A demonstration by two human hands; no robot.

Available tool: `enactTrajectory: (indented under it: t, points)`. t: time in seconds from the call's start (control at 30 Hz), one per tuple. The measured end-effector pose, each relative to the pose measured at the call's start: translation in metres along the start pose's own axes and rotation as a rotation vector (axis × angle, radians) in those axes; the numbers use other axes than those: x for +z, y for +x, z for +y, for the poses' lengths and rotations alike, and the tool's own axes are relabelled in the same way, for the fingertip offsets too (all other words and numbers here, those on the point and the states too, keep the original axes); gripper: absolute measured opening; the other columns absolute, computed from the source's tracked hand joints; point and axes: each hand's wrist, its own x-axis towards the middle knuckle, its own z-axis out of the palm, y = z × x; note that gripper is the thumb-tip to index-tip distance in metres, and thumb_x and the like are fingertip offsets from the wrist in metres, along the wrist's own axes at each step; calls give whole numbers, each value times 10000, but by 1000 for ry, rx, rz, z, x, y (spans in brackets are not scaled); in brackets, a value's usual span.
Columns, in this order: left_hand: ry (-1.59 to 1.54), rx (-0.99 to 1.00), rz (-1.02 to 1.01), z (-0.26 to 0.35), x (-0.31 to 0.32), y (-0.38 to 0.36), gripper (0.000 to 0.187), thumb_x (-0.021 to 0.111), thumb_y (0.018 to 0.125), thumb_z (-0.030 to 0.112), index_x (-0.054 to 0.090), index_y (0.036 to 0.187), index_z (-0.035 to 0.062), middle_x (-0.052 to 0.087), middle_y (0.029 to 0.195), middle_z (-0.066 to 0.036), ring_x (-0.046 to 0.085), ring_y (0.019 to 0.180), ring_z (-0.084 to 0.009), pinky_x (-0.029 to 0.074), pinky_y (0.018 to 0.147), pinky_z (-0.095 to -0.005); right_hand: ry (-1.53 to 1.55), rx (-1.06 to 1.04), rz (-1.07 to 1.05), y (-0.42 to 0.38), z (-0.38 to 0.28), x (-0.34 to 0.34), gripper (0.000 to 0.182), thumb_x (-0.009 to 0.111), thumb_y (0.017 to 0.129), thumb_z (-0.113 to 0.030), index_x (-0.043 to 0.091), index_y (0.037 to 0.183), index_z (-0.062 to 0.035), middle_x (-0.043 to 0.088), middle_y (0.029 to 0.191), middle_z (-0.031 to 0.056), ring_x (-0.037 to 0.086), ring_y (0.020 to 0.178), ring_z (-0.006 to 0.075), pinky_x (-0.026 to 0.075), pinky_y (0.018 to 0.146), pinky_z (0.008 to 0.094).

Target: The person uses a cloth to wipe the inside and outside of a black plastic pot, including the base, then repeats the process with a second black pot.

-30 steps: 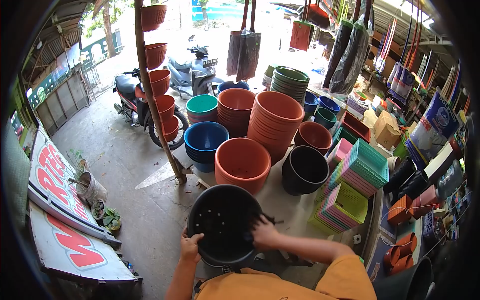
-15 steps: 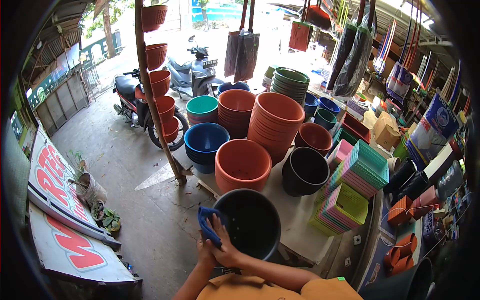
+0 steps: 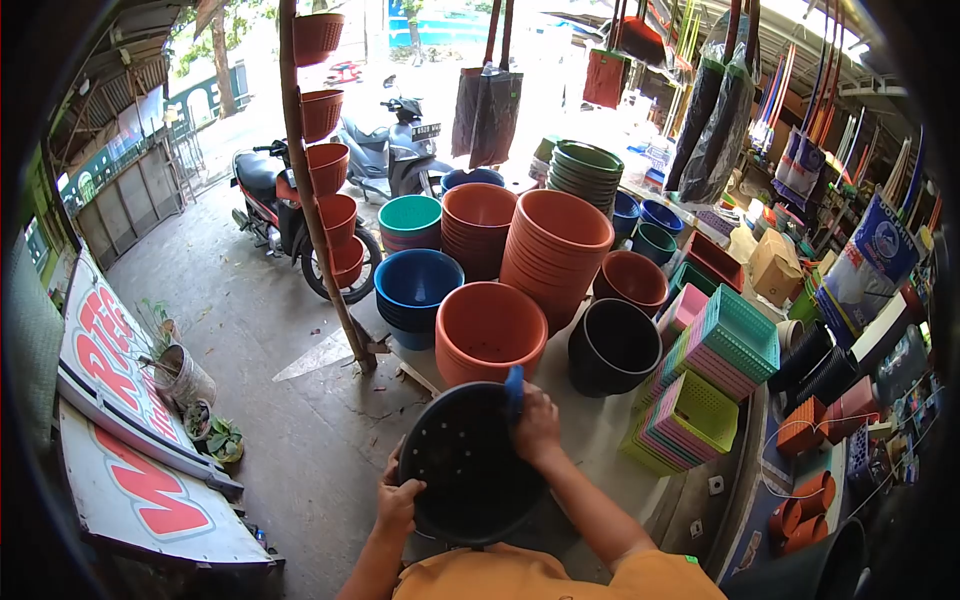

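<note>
A large black pot (image 3: 470, 490) with small holes in its bottom is tilted in front of my body, its open mouth facing up toward me. My left hand (image 3: 398, 495) grips the pot's left rim, thumb over the edge. At the upper right rim, my right hand (image 3: 537, 425) holds a blue cloth (image 3: 514, 392) against the edge. Just beyond the pot stands a stack of orange pots (image 3: 490, 330).
Stacked blue pots (image 3: 418, 280), tall terracotta pots (image 3: 560, 235), another black pot (image 3: 615, 345) and plastic baskets (image 3: 700, 410) stand beyond and right. A wooden post (image 3: 318, 220) with hanging planters rises ahead left. Signboards (image 3: 150, 480) lean at left; motorbikes (image 3: 270, 190) are parked behind.
My right hand has moved with the blue cloth from the pot's left side to its upper right rim. My left hand now holds the left rim, and the pot has shifted left and tilted.
</note>
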Motion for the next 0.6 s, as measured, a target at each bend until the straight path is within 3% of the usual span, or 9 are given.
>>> enactTrajectory:
  t: [0.07, 0.2, 0.27, 0.3, 0.4, 0.47, 0.5, 0.57, 0.6]
  points:
    - [-42, 79, 58, -1, -3, 2, 561, 499, 668, -106, 577, 1212, 9, 659, 1075, -96, 655, 959, -215, 539, 899, -331, 208, 367, -167, -17, 10, 5, 648, 642, 874, -332, 381, 1390, -38, 500, 1327, 185, 504, 1225, 372, 389, 1034, 448]
    - [60, 239, 136, -22, -21, 13, 573, 498, 676, -99, 560, 1236, 6, 643, 1107, -92, 642, 984, -208, 516, 910, -312, 487, 685, -173, -78, 18, 60, 674, 639, 915, -365, 324, 1375, 12, 545, 1276, 262, 542, 1192, 391, 424, 1004, 427]
    - [200, 371, 217, -38, -23, 18, 673, 489, 696, -85, 478, 1365, -4, 473, 1406, -113, 443, 1314, -214, 322, 1101, -317, 651, 716, -124, -116, 8, 88, 703, 644, 914, -375, 303, 1384, 21, 557, 1266, 255, 558, 1185, 361, 417, 1014, 409]
    - [199, 374, 219, -51, -24, 19, 673, 489, 696, -85, 478, 1365, -4, 473, 1406, -113, 443, 1314, -214, 322, 1101, -317, 658, 841, -188, -127, -11, 83, 697, 644, 914, -367, 303, 1379, 24, 557, 1265, 249, 552, 1190, 349, 409, 1019, 391]
    - [278, 447, 350, -86, -24, 10, 528, 526, 757, -40, 554, 1283, -10, 404, 1467, -143, 363, 1379, -283, 252, 1145, -379, 735, 1087, -255, -157, -53, 90, 619, 621, 927, -378, 399, 1323, 43, 591, 1182, 197, 590, 1092, 295, 461, 942, 370]
    - [784, 648, 356, -99, -22, 3, 364, 601, 817, 44, 617, 1174, -24, 378, 1487, -189, 330, 1392, -376, 231, 1151, -454, 879, 1381, -444, -154, -80, 69, 533, 580, 949, -370, 487, 1244, 64, 616, 1112, 189, 635, 971, 293, 525, 824, 384]
    - [831, 635, 375, -106, -20, 0, 231, 667, 841, 138, 658, 994, -35, 355, 1494, -230, 287, 1399, -439, 225, 1144, -513, 878, 1381, -447, -164, -77, 84, 533, 580, 949, -370, 487, 1244, 64, 616, 1112, 189, 635, 971, 293, 525, 824, 384]
    - [885, 624, 302, -110, -24, -6, 201, 678, 839, 156, 644, 908, -30, 352, 1490, -246, 274, 1405, -442, 229, 1144, -513, 1147, 1617, -545, -184, -65, 120, 455, 541, 968, -327, 534, 1191, 70, 628, 1064, 184, 657, 860, 280, 558, 721, 397]
    - [939, 614, 229, -110, -26, -9, 209, 689, 838, 173, 630, 822, -26, 349, 1486, -261, 262, 1410, -445, 233, 1144, -514, 1147, 1613, -549, -183, -66, 114, 455, 541, 968, -327, 534, 1191, 70, 628, 1064, 184, 657, 860, 280, 558, 721, 397]
